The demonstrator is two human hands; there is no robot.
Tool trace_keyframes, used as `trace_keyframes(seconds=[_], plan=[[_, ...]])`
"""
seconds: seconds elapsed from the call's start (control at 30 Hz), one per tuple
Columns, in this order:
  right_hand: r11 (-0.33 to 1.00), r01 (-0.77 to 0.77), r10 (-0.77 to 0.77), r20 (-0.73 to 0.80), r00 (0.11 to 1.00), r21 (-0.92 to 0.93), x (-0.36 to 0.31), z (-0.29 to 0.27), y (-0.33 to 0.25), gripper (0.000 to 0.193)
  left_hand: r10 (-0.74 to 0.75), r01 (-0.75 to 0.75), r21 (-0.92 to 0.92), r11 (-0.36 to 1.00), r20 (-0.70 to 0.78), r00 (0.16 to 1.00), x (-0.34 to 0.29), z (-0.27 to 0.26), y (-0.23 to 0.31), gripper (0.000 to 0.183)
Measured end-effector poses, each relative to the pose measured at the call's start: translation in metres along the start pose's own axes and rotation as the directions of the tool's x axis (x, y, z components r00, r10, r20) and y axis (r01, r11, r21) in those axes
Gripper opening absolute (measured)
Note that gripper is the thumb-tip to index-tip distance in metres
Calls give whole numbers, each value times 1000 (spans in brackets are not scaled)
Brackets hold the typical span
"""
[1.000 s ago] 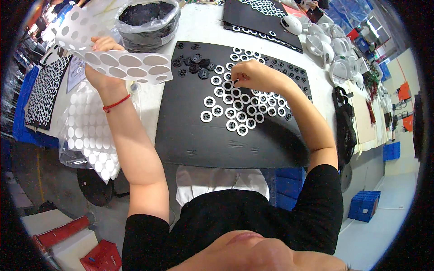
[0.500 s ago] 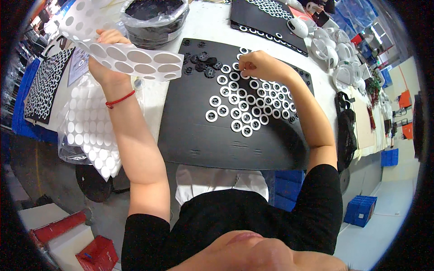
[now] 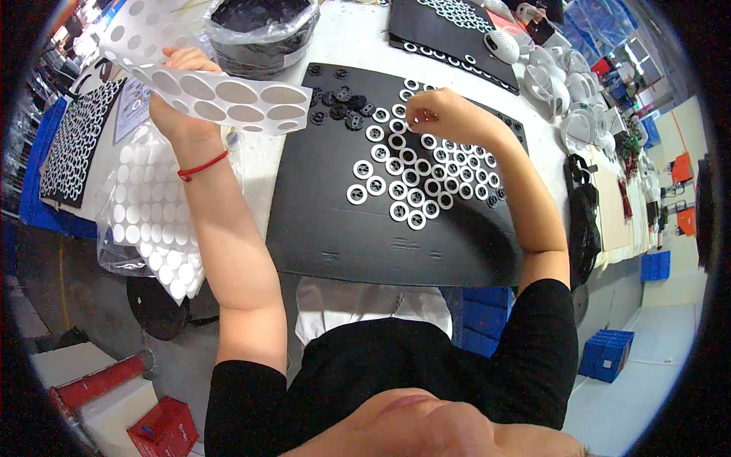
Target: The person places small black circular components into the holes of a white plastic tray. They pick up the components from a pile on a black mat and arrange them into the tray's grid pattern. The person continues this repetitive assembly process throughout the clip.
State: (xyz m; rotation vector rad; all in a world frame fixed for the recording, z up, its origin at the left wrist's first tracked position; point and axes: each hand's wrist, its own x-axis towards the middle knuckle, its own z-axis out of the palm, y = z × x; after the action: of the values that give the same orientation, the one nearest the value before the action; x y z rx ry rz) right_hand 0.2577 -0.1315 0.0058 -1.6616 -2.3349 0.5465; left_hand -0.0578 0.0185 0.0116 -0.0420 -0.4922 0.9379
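My left hand point(image 3: 187, 59) is closed on a curling white sheet of round stickers point(image 3: 221, 105), held up over the table left of the black board. The sheet hides part of that hand. My right hand point(image 3: 438, 114) is at the far side of the black board point(image 3: 343, 244), fingers curled down among white rings with black centres point(image 3: 410, 177). Whatever its fingertips pinch or press is hidden beneath them. Several bare black round parts point(image 3: 346, 103) lie loose at the board's far left, between my hands.
A plastic-lined bucket point(image 3: 263, 61) stands beyond my left hand. Sheets of white discs point(image 3: 145, 202) in clear plastic lie near my left forearm. Ring-covered boards are at far left point(image 3: 76, 145) and far back point(image 3: 457, 46). White cup-shaped parts point(image 3: 552, 76) are piled at right.
My right hand has shifted slightly right and toward me, with its fingers still curled. My left hand and the sticker sheet have hardly moved.
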Motion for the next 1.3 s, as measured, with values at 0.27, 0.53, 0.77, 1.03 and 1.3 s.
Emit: trace_keyframes(seconds=[0.27, 0.53, 0.77, 1.03, 1.3], plan=[[997, -22, 21, 15, 1000, 78, -25, 26, -9, 18, 11, -11, -13, 1000, -4, 1000, 3, -2, -3, 9], [997, -57, 59, -35, 998, 61, -21, 16, 7, 15, 26, -26, 11, 1000, -12, 1000, 1, 1, -1, 10], [988, -148, 150, -85, 985, 38, -27, 3, 4, 14, 4, -4, -2, 1000, -9, 1000, 1, -1, 3, 11], [989, -143, 140, 92, 986, 26, -41, 5, 9, 13, -20, 20, -5, 1000, -19, 1000, 3, -2, 2, 11], [986, -151, 149, 38, 988, 66, -46, 5, 16, 13, -19, 20, 23, 1000, -11, 1000, 2, -2, 3, 9]])
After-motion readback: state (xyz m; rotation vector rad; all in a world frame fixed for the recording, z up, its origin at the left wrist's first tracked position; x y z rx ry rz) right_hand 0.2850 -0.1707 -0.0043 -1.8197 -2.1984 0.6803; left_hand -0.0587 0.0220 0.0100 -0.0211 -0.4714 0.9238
